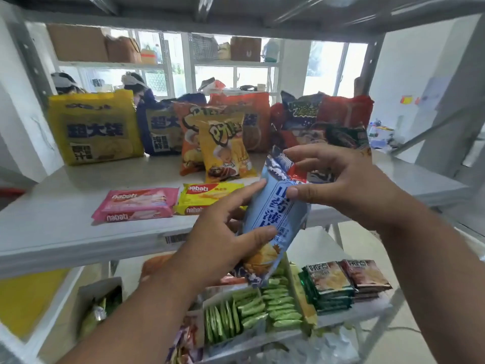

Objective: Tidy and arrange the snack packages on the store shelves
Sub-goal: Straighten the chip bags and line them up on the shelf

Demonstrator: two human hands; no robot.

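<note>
Your left hand [223, 232] grips the lower half of a pale blue crinkly snack bag [275, 214] with dark blue lettering, thumb across its face, fingers curled behind it. Your right hand [349, 179] pinches the bag's top edge, thumb on the front, fingers curled over the upper corner. The bag is held tilted, top leaning toward 1 o'clock, in the air in front of the lip of the grey metal middle shelf [78, 227].

A red foil packet [299, 170] shows just behind the blue bag's top, under your right fingers; whether you hold it too is hard to tell.

On the middle shelf:
- 10 o'clock of the bag, at the back: large yellow multipack bag [95, 132], standing.
- 11 o'clock: orange-yellow puffed chip bag [225, 151], upright, with a darker orange bag [187, 132] just behind it.
- 9 o'clock, lying flat near the front edge: pink wafer packs [136, 203], with yellow wafer packs [210, 193] touching their right side.
- 12 to 1 o'clock, at the back: red and dark bags [341, 114], standing, crowded together.

On the lower shelf:
- 6 o'clock: open box of green-wrapped sachets [262, 306].
- 4 o'clock: stacks of small square packets [346, 282], green-edged and dark red, side by side.
</note>
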